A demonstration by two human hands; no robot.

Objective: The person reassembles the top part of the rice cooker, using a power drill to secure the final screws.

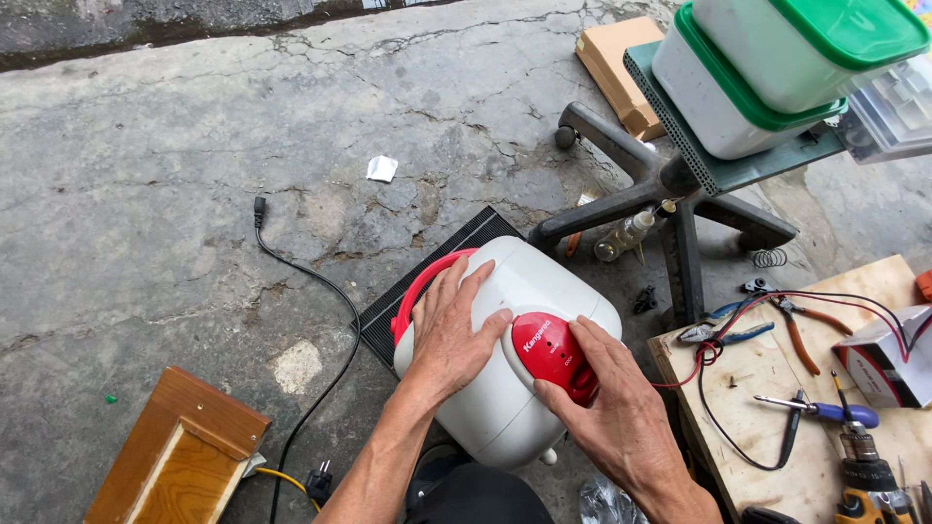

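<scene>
A white rounded appliance body (524, 291) with a red rim and a red oval control panel (549, 347) lies tilted on a black ribbed mat (427, 277) on the concrete. My left hand (449, 330) lies flat on the white shell beside the red rim, fingers spread. My right hand (607, 398) presses on the red panel's lower right edge, thumb along its side. Neither hand holds a tool.
A black power cord (320, 291) runs left of the mat to a plug. A wooden board (777, 388) at right carries pliers, red and black leads, a screwdriver and a drill. A chair base (670, 194) holds green-lidded tubs. A wooden frame (180, 451) lies bottom left.
</scene>
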